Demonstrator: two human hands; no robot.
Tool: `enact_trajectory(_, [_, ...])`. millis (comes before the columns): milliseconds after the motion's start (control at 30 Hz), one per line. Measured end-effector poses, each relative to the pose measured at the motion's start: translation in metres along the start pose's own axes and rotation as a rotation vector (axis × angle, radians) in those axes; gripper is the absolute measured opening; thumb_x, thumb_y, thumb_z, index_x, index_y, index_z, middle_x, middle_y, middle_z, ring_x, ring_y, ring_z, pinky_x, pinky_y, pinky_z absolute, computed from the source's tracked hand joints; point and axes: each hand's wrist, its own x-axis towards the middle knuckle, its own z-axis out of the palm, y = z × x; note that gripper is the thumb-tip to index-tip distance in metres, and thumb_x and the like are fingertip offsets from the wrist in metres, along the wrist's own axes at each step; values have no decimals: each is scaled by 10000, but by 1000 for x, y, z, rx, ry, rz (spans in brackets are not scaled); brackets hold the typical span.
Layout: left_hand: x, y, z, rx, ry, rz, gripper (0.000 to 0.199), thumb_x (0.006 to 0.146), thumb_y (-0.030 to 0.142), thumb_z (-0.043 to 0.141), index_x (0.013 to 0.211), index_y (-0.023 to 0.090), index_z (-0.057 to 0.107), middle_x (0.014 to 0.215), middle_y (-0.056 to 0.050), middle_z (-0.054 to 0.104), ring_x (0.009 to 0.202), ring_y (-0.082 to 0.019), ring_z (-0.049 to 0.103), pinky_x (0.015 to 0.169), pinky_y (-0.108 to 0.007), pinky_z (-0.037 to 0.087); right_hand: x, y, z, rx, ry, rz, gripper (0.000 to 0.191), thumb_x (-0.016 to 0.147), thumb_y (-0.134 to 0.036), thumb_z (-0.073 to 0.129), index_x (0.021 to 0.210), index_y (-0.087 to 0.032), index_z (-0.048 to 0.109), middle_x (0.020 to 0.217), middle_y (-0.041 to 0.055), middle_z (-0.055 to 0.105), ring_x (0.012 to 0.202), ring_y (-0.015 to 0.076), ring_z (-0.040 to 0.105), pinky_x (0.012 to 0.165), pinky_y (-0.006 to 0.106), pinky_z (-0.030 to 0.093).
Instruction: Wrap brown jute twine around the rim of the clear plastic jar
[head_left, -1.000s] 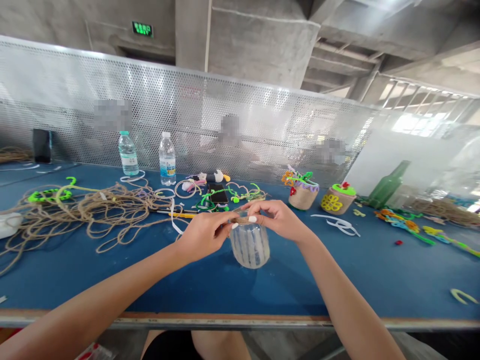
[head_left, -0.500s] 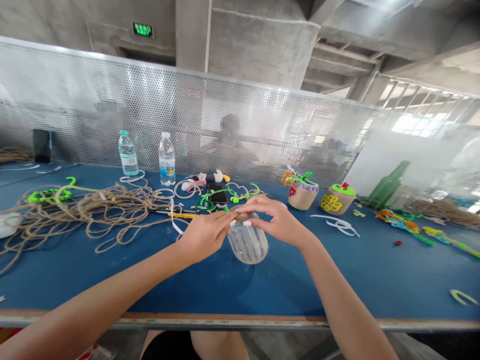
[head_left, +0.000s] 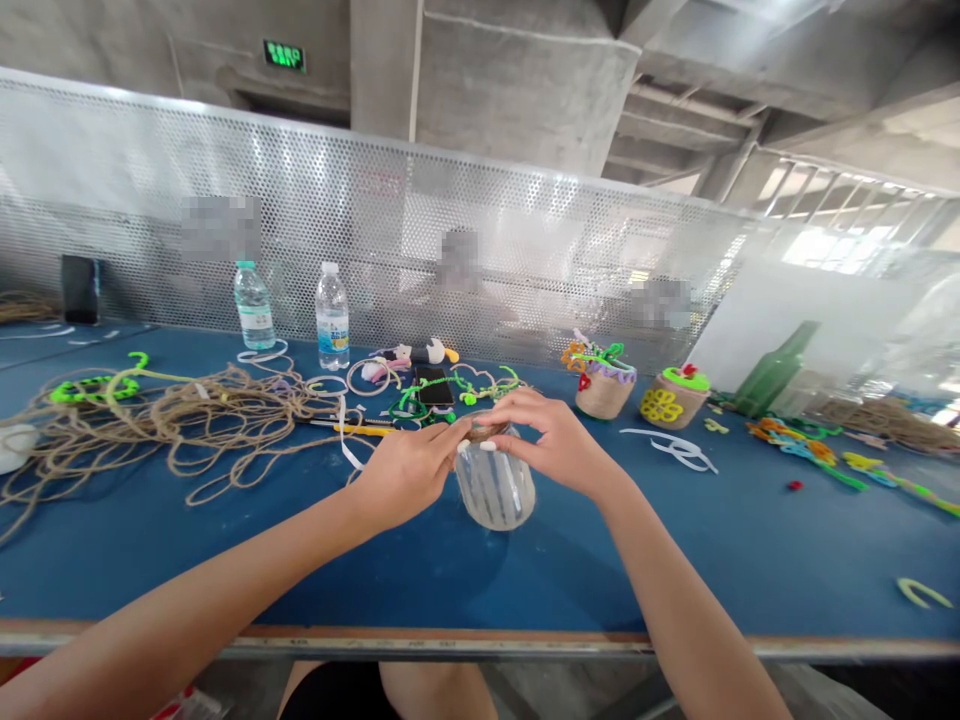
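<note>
A clear ribbed jar (head_left: 496,490) is held between my hands over the blue table, tilted. Brown twine (head_left: 487,432) shows at its upper end, partly hidden by my fingers. My left hand (head_left: 411,470) is closed on the jar's upper left side, fingers pressed by the twine. From the right, my right hand (head_left: 547,440) curves over the top, with its thumb and fingers on the same end. A tangle of loose twine (head_left: 225,410) lies to the left of my left hand.
Two water bottles (head_left: 332,318) stand at the back left. A yellow cutter (head_left: 364,429) and a phone (head_left: 434,387) lie behind the jar. Two twine-wrapped pots (head_left: 606,390) stand right, near white strips (head_left: 671,450). Farther right are a green bottle (head_left: 776,372) and coloured pipe cleaners (head_left: 795,442).
The view has shifted very slightly. Both hands keep nearly the same hold, with only a tiny shift of the fingers at the jar's top.
</note>
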Motion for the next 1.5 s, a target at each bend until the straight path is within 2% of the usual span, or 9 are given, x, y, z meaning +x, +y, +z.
enact_trajectory(267, [-4, -3, 6, -33, -33, -71, 423, 924, 149, 361, 1338, 125, 445, 916, -117, 703, 704, -191, 673, 582, -279, 539, 0, -6, 0, 213, -119, 192, 155, 914, -263, 473, 822, -187, 571, 791, 10, 584, 716, 132, 510, 682, 275, 413])
enact_trajectory(633, [5, -8, -7, -349, -64, -207, 268, 864, 49, 431, 1030, 158, 612, 663, 15, 670, 562, -108, 629, 567, -191, 479, -2, 25, 13, 540, -74, 220, 396, 872, -564, 500, 855, -177, 582, 1022, 94, 664, 981, 201, 625, 850, 365, 493])
enact_trajectory(767, [5, -10, -12, -426, -93, -268, 142, 888, 132, 486, 806, 151, 600, 508, 49, 591, 420, -85, 545, 450, -163, 397, -1, 28, 21, 567, -61, 255, 436, 867, -567, 508, 1082, -198, 599, 1231, 113, 604, 1179, 227, 553, 993, 421, 435])
enact_trajectory(867, [4, -10, -11, -430, -66, -328, 148, 886, 159, 497, 774, 149, 592, 485, 43, 572, 414, -96, 531, 438, -176, 368, -3, 17, 23, 454, -109, 333, 808, 697, -567, 703, 1381, -264, 396, 1485, 130, 348, 1331, 302, 397, 1046, 491, 381])
enact_trajectory(1000, [4, -6, -8, -457, -6, -364, 112, 861, 133, 491, 820, 153, 593, 519, 34, 570, 437, -104, 533, 472, -194, 396, -5, -2, 29, 225, -194, 424, 1081, 626, -477, 782, 1485, -235, 172, 1245, 156, 573, 1042, 308, 606, 890, 521, 488])
enact_trajectory(1100, [5, -8, -10, -545, 20, -354, 197, 878, 148, 458, 1041, 158, 568, 591, 33, 589, 456, -96, 557, 478, -185, 452, -4, -3, 35, 221, 13, 386, 1040, 635, -401, 771, 1470, -216, 179, 1173, 131, 601, 1029, 300, 605, 918, 527, 467])
enact_trajectory(1167, [6, -13, -13, -606, 36, -349, 317, 898, 167, 427, 1210, 158, 480, 638, 30, 600, 463, -88, 566, 482, -180, 486, -3, 5, 36, 329, 168, 339, 998, 613, -406, 772, 1433, -222, 234, 1283, 140, 527, 1182, 315, 521, 1012, 521, 400])
enact_trajectory(1267, [7, -24, -18, -652, 58, -356, 362, 906, 184, 412, 1263, 137, 440, 640, 25, 601, 438, -75, 541, 457, -167, 490, -4, 16, 32, 669, 169, 306, 942, 631, -451, 755, 1404, -276, 245, 1322, 119, 499, 1191, 283, 525, 1016, 484, 413])
enact_trajectory(1500, [10, -34, -33, -625, 46, -344, 209, 891, 261, 471, 826, 139, 628, 636, -11, 656, 413, -60, 507, 398, -142, 432, -7, 11, 26, 1089, 0, 281, 1106, 553, -449, 808, 1442, -320, 164, 1353, 121, 493, 1065, 276, 614, 921, 486, 486])
